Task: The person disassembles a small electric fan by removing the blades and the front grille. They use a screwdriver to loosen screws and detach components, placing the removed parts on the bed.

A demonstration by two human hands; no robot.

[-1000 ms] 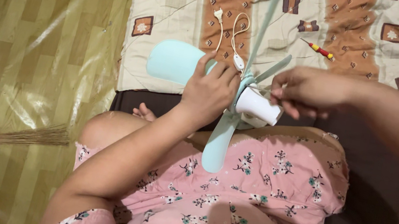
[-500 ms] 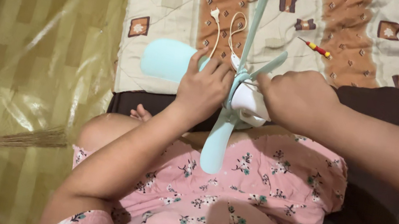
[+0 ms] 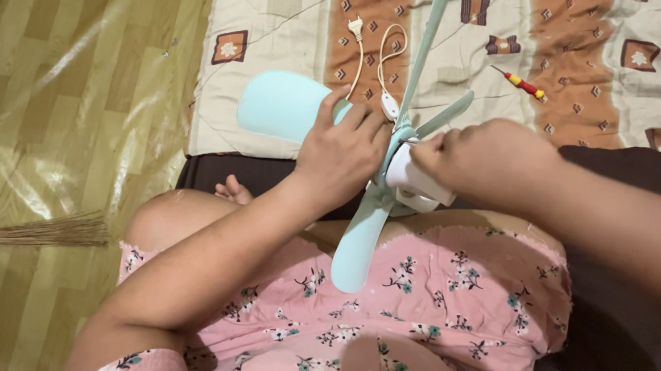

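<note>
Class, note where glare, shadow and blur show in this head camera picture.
Head view: bright glare streaks the glossy floor covering; soft shadow lies under the left hand on the pale blue fan blades; the right hand and forearm look slightly soft; the patterned blanket is evenly lit.

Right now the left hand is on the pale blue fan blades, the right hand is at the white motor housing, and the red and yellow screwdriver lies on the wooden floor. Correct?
Not quite. The head view shows the screwdriver lying on the patterned quilt, not the floor. The rest holds: the left hand is on the fan blades, and the right hand is at the white motor housing.
</note>
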